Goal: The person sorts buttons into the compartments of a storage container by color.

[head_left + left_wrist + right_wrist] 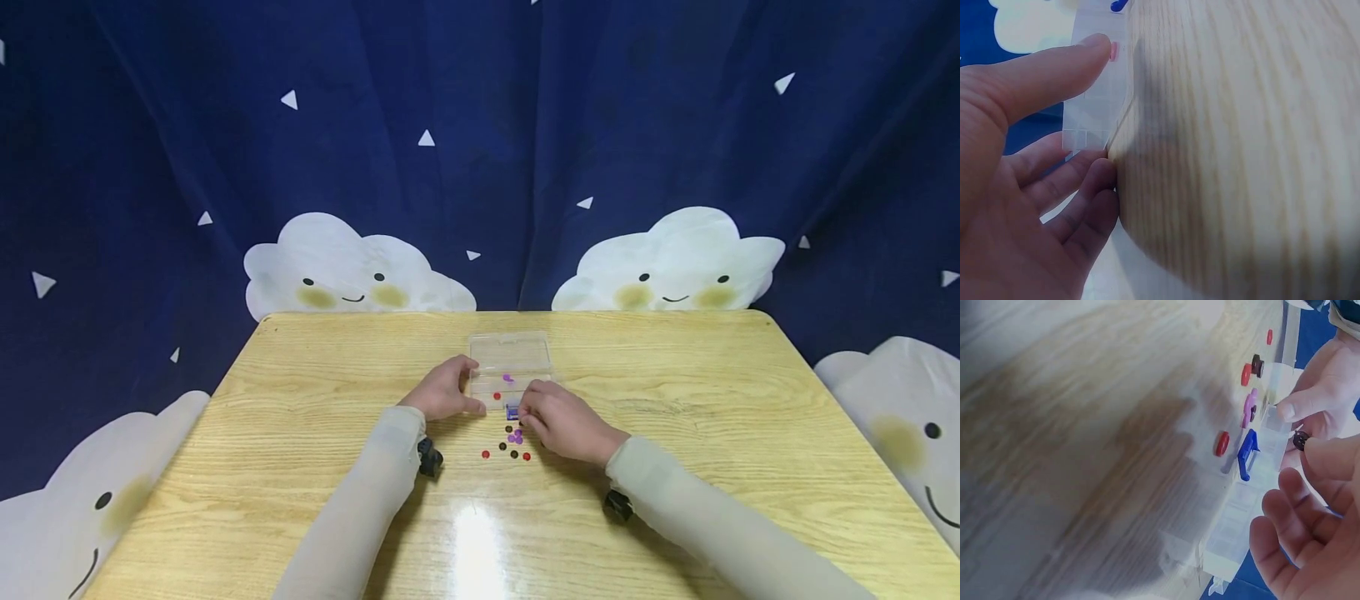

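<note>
A clear plastic box [536,390] stands with its lid [512,352] raised at the back. My left hand [442,392] holds its left end, thumb at the near side and fingers around the far side. Inside are a purple button [507,377] and a red button [497,396]. My right hand [566,423] is over the box's near right corner, pinching a black button [1300,440] between thumb and forefinger. A blue frame-shaped piece [1247,454] is at the box's near edge, just left of the right hand in the head view.
On the wooden table [300,500], in front of the box, lie several loose buttons: purple ones [516,438], black ones [502,447] and red ones [485,454]. A dark blue curtain [480,167] with clouds hangs behind the table's far edge.
</note>
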The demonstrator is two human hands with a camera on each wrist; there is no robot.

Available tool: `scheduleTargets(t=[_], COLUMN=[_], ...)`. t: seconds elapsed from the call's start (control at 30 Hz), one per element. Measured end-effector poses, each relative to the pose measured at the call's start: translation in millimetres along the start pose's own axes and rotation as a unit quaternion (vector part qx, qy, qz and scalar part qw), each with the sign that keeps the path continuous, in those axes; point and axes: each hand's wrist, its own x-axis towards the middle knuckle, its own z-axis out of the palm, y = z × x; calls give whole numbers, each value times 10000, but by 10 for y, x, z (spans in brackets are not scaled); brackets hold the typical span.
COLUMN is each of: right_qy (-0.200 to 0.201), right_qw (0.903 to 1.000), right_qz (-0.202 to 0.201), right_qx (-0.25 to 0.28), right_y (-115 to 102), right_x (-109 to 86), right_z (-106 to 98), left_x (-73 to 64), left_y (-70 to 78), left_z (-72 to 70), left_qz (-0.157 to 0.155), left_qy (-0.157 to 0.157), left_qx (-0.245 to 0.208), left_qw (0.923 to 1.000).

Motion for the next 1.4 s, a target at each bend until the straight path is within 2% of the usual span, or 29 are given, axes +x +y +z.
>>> scheduleTargets(t=[0.37,0.67,1.4], right_qy=[-92,-30,-150], right_qw=[9999,9989,9940], right_qz=[70,239,685], right_qx=[71,409,837], right_y=[35,82,150], right_x=[-11,19,209], right_z=[14,-44,-140], left_x=[8,15,20], left_y=[-2,-19,-22], left_z=[10,0,-1], left_qz=[-27,-8,-1], left_qy=[55,18,39], left_qx=[34,37,1], left_qw=[10000,10000,10000])
